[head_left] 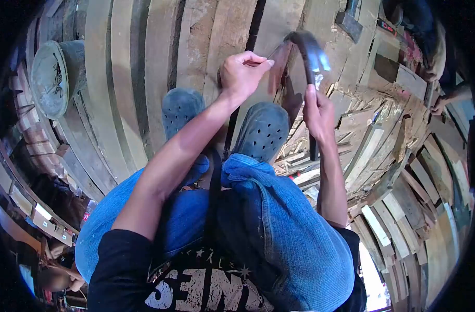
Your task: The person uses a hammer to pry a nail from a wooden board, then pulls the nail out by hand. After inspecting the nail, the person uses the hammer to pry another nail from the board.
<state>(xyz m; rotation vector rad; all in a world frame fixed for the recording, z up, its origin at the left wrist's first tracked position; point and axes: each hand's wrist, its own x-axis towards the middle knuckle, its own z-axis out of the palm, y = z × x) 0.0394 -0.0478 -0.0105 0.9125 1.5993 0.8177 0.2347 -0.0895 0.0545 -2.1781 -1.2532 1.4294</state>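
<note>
There are 2 hands [243, 73] [319, 115], 2 blue clogs [181, 110] [263, 130], 1 curved dark tool [311, 52], 1 grey bucket [55, 75] and many wooden planks [159, 52].

Dark curved tool [311, 52]: straight shaft runs near-vertical in view, and the top bends over into a hook-like arc toward the left, with a bright glint on the bend. Shaft gripped in right hand [318, 112], lower end sticking out below it.

Reddish-brown wood piece [280, 65]: narrow, tilted, pinched by left hand [242, 73], upper end right at the arc's tip.
</note>
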